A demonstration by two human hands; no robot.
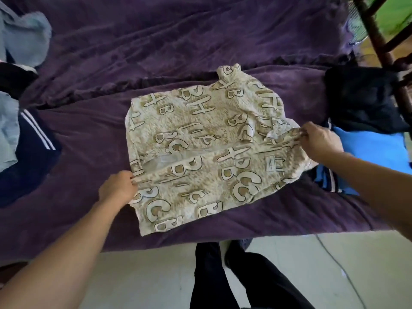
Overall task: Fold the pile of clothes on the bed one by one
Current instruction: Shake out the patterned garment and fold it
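Left hand (pixel 118 188) pinching patterned shirt (pixel 200 152) hem, right hand (pixel 318 141) gripping its collar edge, purple bed (pixel 89 141)

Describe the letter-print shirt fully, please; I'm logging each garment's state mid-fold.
The letter-print shirt is thin, cream fabric covered in tan outlined letters, with a small label patch near its right end. It lies spread, partly folded and wrinkled, on the purple blanket, one corner bunched toward the far side. The left hand pinches its near-left edge; the right hand pinches a raised fold at its right end, beside the blue garment.

beige letter-print shirt (pixel 200 148), purple blanket (pixel 156 41)
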